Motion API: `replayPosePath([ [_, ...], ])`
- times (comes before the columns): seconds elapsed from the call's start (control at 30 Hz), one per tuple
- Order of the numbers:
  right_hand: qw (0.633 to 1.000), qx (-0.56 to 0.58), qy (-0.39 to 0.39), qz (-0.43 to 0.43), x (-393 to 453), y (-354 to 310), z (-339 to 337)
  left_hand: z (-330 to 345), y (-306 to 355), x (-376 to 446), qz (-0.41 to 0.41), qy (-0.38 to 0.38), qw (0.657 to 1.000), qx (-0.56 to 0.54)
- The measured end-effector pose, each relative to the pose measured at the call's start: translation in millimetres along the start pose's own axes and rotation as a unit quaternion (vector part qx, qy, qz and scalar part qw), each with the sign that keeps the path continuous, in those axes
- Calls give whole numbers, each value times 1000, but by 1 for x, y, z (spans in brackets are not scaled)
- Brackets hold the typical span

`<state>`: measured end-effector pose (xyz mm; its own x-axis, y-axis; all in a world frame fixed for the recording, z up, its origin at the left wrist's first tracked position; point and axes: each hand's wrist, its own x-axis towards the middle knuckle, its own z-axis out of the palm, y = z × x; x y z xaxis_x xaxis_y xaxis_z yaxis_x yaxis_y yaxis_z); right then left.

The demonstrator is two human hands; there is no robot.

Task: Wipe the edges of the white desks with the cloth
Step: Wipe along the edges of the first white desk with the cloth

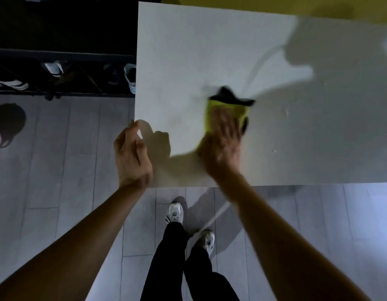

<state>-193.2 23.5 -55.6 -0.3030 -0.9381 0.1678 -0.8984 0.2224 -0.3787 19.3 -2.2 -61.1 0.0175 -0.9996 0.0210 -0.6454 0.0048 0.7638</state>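
A white desk (210,51) fills the upper right of the head view, its near-left corner by my hands. A yellow-green cloth (238,105) with a dark edge lies on the desk top. My right hand (223,140) presses flat on the cloth, fingers stretched out and blurred by motion. My left hand (131,153) hovers at the desk's left edge near the corner, fingers loosely curved and holding nothing. The lower part of the cloth is hidden under my right hand.
Grey plank floor (58,170) lies below and left of the desk. A dark shoe rack (58,72) with several shoes stands at the left beside the desk. A yellow wall (275,3) runs behind the desk. My legs and white sneakers (176,211) stand by the front edge.
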Motion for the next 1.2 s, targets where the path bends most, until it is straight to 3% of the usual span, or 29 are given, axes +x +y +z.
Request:
replayPosePath([
  [0.17,986,34,-106,-126,-39,-101,29,-20,-1,4,-19,-41,999,-7],
  [0.33,970,31,-133,-202,-46,-88,28,-28,13,-17,64,-2,996,54],
  [0.53,990,63,-68,-104,-66,19,-23,11,14,-46,165,-79,968,172],
  [0.7,1000,-8,-21,-3,-72,139,-68,25,8,-48,139,-70,974,165],
  [0.87,996,-24,12,82,-66,119,-59,26,5,-44,156,-77,967,187],
  [0.97,1000,-6,-7,24,-61,73,-35,23,4,-43,157,-80,968,176],
  [1.1,989,41,-89,-115,-67,-21,-2,21,10,-42,142,-86,971,171],
  [1.2,974,78,-102,-184,-64,-27,3,21,21,-40,107,-87,976,170],
])
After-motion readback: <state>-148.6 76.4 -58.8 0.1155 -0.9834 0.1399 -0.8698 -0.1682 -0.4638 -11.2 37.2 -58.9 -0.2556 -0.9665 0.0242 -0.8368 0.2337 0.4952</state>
